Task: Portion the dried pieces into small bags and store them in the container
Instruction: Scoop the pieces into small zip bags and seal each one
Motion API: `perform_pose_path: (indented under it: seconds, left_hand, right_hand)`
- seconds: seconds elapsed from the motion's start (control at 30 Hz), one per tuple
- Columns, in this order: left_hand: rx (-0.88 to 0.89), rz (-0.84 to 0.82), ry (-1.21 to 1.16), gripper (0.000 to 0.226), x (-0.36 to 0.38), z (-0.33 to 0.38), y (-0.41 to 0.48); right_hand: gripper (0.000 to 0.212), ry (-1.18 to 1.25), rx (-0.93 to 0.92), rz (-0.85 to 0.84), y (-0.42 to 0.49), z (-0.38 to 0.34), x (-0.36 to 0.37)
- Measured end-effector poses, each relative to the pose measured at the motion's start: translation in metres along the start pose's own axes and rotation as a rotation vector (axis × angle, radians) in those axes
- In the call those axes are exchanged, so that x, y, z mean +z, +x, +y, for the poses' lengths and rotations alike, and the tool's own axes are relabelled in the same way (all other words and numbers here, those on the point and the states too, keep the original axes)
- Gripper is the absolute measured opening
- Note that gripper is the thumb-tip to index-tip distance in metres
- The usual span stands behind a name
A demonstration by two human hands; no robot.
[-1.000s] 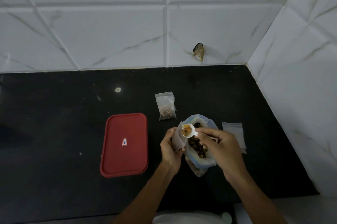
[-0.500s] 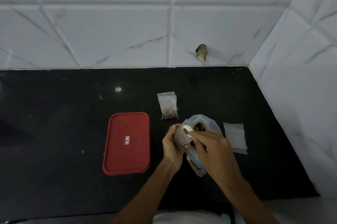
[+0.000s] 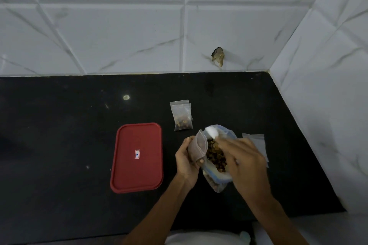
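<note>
I pinched the small bag (image 3: 199,148) open in my left hand (image 3: 187,163), just left of the big bag (image 3: 216,185) of dried pieces (image 3: 216,155), so the scoop (image 3: 212,132) gripped in my right hand (image 3: 245,163) above it had little way to go; the lidded container (image 3: 137,157) lay farther left.

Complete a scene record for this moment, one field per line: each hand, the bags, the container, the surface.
left hand: holds a small bag with its mouth open
right hand: holds a white scoop over the large bag; fingers blurred
large bag: open, dried pieces inside, between the hands
filled bags: flat on the counter, beyond the large bag
empty bags: flat, right of the right hand
container: red, closed, left of the left hand
surface: black counter against a white tiled wall
</note>
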State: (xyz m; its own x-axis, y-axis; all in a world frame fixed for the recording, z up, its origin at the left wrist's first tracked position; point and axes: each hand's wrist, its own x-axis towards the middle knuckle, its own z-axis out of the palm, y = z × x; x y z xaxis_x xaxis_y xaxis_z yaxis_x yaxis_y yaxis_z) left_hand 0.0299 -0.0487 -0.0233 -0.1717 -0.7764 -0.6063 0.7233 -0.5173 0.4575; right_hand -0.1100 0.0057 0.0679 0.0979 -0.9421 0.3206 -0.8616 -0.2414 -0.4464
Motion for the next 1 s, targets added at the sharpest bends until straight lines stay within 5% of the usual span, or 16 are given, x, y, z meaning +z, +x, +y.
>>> perform_pose_path:
  seconds: [0.13, 0.4, 0.6, 0.7, 0.8, 0.93, 1.0]
  left_hand:
    - [-0.011, 0.038, 0.009, 0.029, -0.004, 0.001, -0.001]
    - [-0.034, 0.102, 0.009, 0.035, -0.011, -0.010, 0.005]
    - [-0.033, 0.119, 0.041, 0.038, -0.006, -0.012, 0.004]
    - [-0.020, 0.130, 0.051, 0.036, -0.005, -0.012, 0.005]
    - [-0.019, 0.145, 0.059, 0.036, -0.003, -0.012, 0.005]
    - [-0.025, 0.144, 0.063, 0.042, -0.001, -0.011, 0.005]
    - [-0.021, 0.143, 0.063, 0.045, -0.002, -0.012, 0.005]
  right_hand:
    - [0.020, 0.112, 0.155, 0.169, 0.006, 0.022, -0.010]
    - [0.024, -0.033, 0.410, -0.227, -0.002, 0.049, 0.030]
    - [0.047, -0.205, 0.325, -0.506, 0.011, 0.054, 0.050]
    - [0.044, -0.128, 0.311, -0.457, 0.009, 0.058, 0.063]
    - [0.038, 0.067, 0.509, -0.326, 0.003, 0.056, 0.067]
    - [0.037, 0.151, 0.677, -0.505, -0.003, 0.050, 0.074]
    - [0.027, 0.214, 0.633, -0.386, -0.001, 0.050, 0.073]
